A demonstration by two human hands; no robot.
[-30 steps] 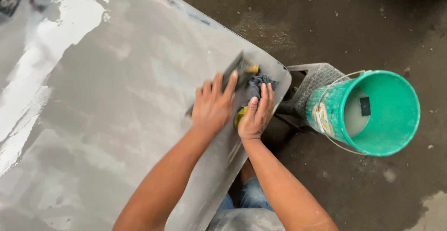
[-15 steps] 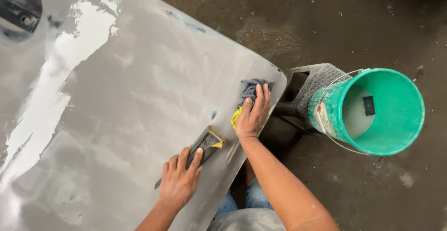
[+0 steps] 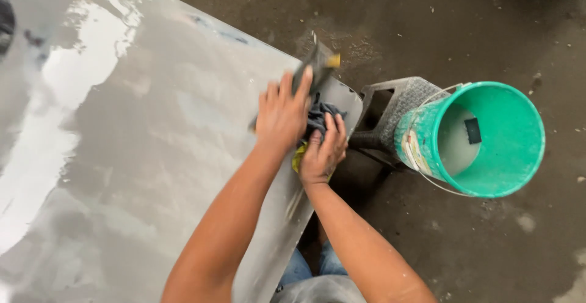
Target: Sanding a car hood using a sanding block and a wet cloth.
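The wet grey metal panel (image 3: 122, 156) fills nine o'clock. The left hand (image 3: 282, 115) presses a dark sanding block with a yellow end (image 3: 318, 65) flat near its edge; the right hand (image 3: 323, 150) clutches a dark rag (image 3: 318, 116). Even, flat pressure suits this. At three o'clock stands a green plastic bucket (image 3: 513, 156).

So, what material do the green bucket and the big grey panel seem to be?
Green bucket: likely plastic, smooth and evenly coloured, with a thin wire handle. Grey panel: probably primed or painted sheet metal, wet and glossy where it mirrors the light; the base material is not certain.
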